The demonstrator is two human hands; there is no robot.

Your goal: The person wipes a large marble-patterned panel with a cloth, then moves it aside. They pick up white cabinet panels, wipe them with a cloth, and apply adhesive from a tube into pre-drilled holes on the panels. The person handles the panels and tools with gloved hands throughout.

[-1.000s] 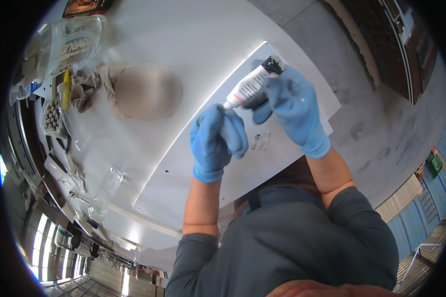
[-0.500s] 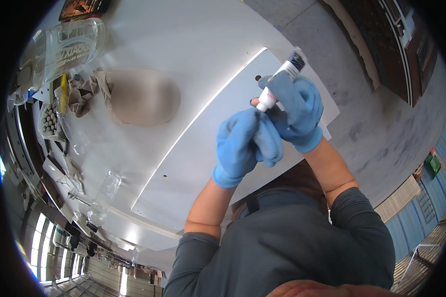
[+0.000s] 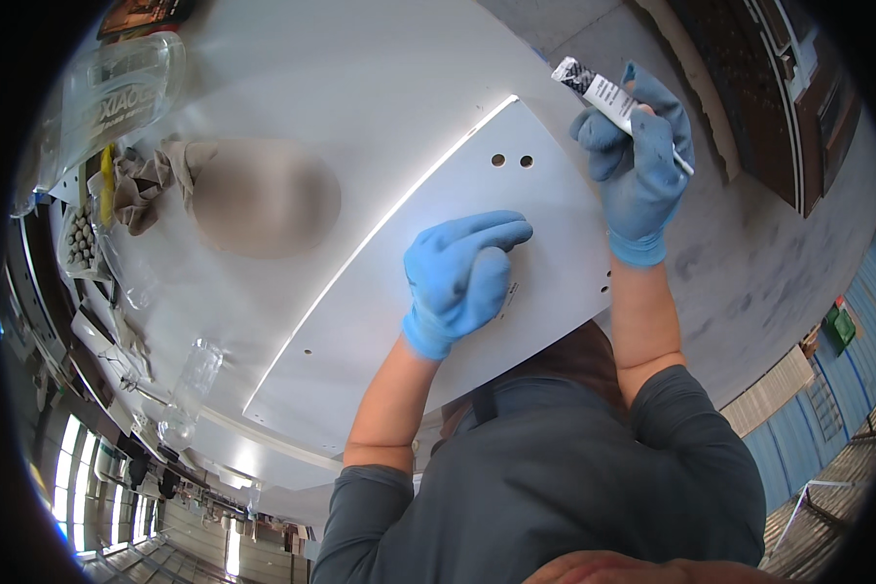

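Observation:
My right hand point(image 3: 642, 161), in a blue work glove, is wrapped round a white squeeze tube point(image 3: 608, 100) with a dark patterned end. The tube slants across the hand above the panel's right side; a thin white tip point(image 3: 684, 165) sticks out past the fingers. Lower and to the left, my left hand point(image 3: 462, 277), gloved alike, hovers over the white panel point(image 3: 389, 331). Its thumb is pressed toward the fingers, which point right; what lies between them, if anything, is hidden. Two round holes point(image 3: 512, 161) show near the panel's far corner.
The panel lies on a white table point(image 3: 380, 88). Left on the table are a beige cloth-covered rounded form point(image 3: 263, 195), a large clear plastic container point(image 3: 127, 92), a clear bottle point(image 3: 197, 375) and a tray of small grey pieces point(image 3: 81, 241). Brown boards point(image 3: 740, 88) stand at the far right.
My hands have parted. The right has moved up and right with the tube, whose dark end now points up and left; the left has drawn slightly left, away from the tube's tip.

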